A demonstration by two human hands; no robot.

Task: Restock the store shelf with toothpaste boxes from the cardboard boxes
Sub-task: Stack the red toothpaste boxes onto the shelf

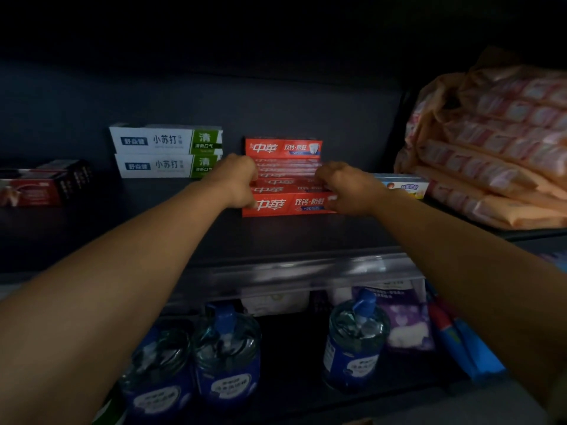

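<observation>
While both hands bracket it, the stack of red toothpaste boxes (283, 176) stands at the centre of the dark shelf (92, 234), several boxes high with one raised against the back wall. Left hand (237, 179), at the stack's 9 o'clock, curls its fingers onto the box ends; right hand (343, 188), at 3 o'clock, grips the opposite ends, so the stack appears to be squared or set down. At 9 o'clock beyond the left hand, two white-and-green toothpaste boxes (167, 151) lie stacked; farther left sit dark red boxes (40, 185). At 3 o'clock lies a pale blue box (405, 185), then orange wrapped packs (491, 148). At 6 o'clock, below, stand blue-capped bottles (227, 360). Restocking seems partly done: bare shelf shows between groups, and no cardboard boxes are in view.
</observation>
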